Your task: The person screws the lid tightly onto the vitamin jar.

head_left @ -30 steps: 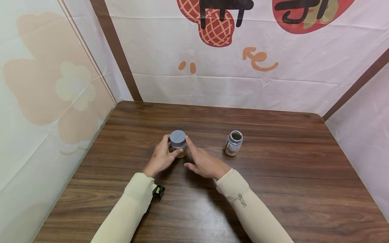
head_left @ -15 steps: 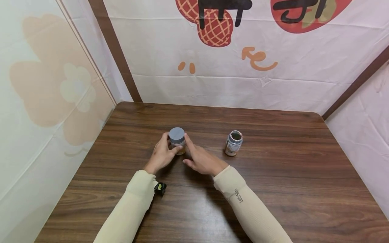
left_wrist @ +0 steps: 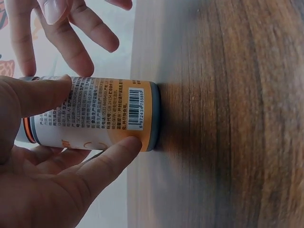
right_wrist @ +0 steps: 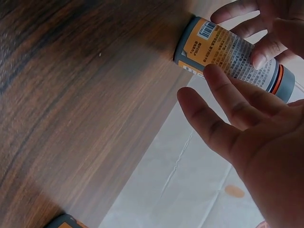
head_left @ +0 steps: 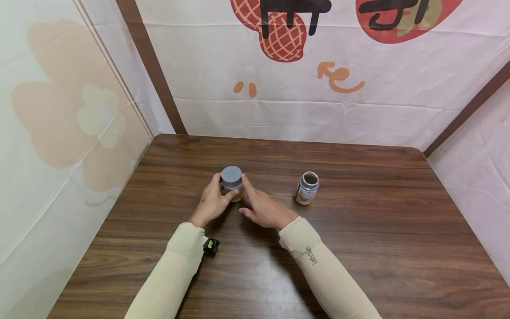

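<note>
A capped jar (head_left: 232, 176) with a grey lid and a white-and-orange label stands upright, its base at the tabletop in the left wrist view. My left hand (head_left: 213, 199) grips it, thumb (left_wrist: 35, 95) across the near side and fingers around the left side. Straight fingers of my right hand (head_left: 264, 206) lie along the jar's right side, and the index fingertip reaches the lid. That hand's thumb stays apart from the jar. To the right, a second jar (head_left: 306, 195) stands with its lid off, its mouth open and dark inside.
The brown wood-grain table (head_left: 378, 230) has rounded far corners. A white printed cloth (head_left: 295, 115) hangs behind it, with more cloth on both sides. A black device (head_left: 211, 246) sits at the left sleeve's cuff.
The capped jar and both hands have shifted slightly toward the table's far side, mostly in the first half second. The lidless jar has stayed put.
</note>
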{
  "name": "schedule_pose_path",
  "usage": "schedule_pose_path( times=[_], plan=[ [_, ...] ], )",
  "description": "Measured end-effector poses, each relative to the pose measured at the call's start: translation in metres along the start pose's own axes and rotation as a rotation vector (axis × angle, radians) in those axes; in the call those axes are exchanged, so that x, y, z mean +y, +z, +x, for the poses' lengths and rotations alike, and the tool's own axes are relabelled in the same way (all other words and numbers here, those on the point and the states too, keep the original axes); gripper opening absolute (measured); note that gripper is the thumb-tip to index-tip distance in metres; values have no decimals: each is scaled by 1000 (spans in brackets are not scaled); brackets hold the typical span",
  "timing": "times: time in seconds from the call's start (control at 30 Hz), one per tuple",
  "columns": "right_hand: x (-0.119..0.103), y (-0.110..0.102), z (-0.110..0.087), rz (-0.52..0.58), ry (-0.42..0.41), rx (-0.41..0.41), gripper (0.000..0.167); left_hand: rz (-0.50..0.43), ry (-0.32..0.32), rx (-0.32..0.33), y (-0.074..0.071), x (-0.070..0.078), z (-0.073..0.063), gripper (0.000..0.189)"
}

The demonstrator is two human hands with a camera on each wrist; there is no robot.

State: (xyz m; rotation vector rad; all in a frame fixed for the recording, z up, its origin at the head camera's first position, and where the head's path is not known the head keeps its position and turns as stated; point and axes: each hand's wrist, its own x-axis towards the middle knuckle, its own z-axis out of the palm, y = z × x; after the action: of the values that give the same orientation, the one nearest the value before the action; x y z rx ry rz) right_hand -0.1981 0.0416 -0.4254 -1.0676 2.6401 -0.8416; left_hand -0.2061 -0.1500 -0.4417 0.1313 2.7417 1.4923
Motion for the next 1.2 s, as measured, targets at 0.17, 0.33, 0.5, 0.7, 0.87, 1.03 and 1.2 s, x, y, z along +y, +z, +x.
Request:
schedule_pose_path(
  times=[0.17, 0.33, 0.5, 0.7, 0.87, 1.03, 1.2],
  plan=[
    [-1, -1, -1, 28, 44, -14, 87, -16, -23, 16, 0, -2, -3, 70],
    [-1, -1, -5, 27, 63, -15, 86, 17, -91, 39, -3, -4, -12, 68],
    [-1, -2, -13, -56, 43, -21, 82, 124, -136, 0, -7, -5, -24, 47],
    [-4, -7, -24, -207, 82, -26, 76, 180, -82, -124, -5, -3, -31, 26],
    [-5, -11, -35, -282, 146, -43, 73, 192, 49, -303, 3, 1, -31, 45],
    [-4, -14, -47, -296, 220, -71, 72, 186, 111, -423, 8, 7, -30, 59],
    [-3, -18, -59, -311, 238, -62, 72, 210, 163, -438, 15, 13, -27, 64]
  ],
)
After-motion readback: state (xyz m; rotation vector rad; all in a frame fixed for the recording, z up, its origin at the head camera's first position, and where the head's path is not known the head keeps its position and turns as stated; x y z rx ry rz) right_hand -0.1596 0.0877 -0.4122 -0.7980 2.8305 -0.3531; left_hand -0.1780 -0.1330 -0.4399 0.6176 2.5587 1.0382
